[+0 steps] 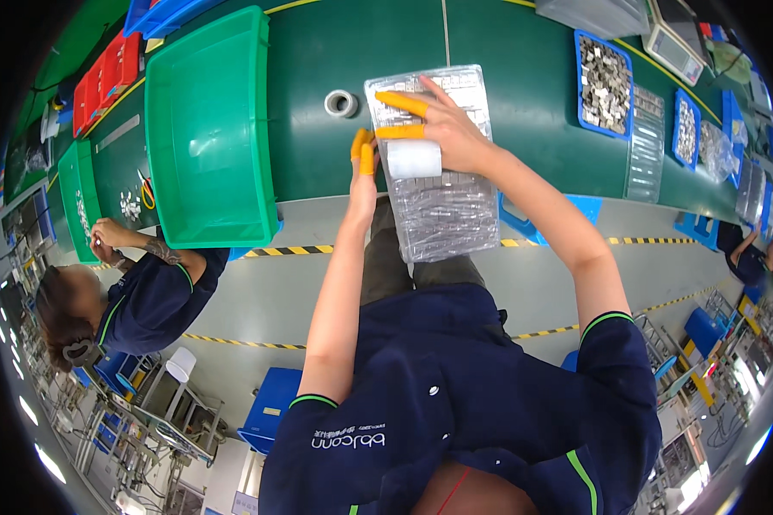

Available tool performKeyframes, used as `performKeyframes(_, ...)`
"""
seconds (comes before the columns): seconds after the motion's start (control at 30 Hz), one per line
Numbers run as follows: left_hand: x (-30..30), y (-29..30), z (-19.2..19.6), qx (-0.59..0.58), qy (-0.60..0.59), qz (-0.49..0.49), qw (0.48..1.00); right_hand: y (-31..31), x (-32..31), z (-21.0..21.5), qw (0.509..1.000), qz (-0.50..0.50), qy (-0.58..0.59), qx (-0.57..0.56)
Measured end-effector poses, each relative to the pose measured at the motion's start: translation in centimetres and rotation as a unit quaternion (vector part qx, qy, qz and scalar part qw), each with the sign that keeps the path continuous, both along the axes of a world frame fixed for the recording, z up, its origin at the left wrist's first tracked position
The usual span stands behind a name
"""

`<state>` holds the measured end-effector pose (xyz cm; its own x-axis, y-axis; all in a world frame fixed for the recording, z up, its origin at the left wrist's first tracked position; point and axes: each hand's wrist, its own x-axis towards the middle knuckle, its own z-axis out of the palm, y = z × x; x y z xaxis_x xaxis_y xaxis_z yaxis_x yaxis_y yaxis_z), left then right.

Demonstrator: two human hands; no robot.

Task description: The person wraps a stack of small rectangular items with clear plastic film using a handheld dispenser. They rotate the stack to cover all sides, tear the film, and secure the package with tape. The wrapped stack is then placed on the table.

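Note:
A clear plastic tray pack (447, 219) with rows of small metallic parts lies lengthwise before me, its near end reaching past the table edge. A white label-like piece (415, 160) sits on its left side. My right hand (455, 133) rests on top of the pack with its fingers spread, two of them in yellow finger cots. At the pack's left edge, my left hand (363, 172) has its yellow-capped fingers close together, holding the side; its fingertips are partly hidden. Just left of the pack's far end stands a roll of tape (341, 104).
A large green bin (262, 172) stands on the green table (318, 43) at left. To the right are a blue tray of metal parts (630, 86), clear trays (646, 142) and a scale (674, 51). A co-worker (150, 292) works at far left near orange-handled scissors (148, 193).

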<state>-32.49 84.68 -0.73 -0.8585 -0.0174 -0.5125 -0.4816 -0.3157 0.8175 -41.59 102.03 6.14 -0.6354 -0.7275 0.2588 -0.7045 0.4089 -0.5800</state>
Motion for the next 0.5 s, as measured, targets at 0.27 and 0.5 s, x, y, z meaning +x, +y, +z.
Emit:
performKeyframes(0.27, -1.5, 0.9, -0.5, -0.073, 0.150, -0.067, 0.984, 0.2, 2.6, 0.7, 0.998, -0.060, 0.034, 0.014)
performKeyframes(0.5, -1.3, 0.6, -0.6, -0.066, 0.141, -0.054, 0.986, 0.3, 5.1, -0.6, 0.998, 0.000, 0.009, 0.066)
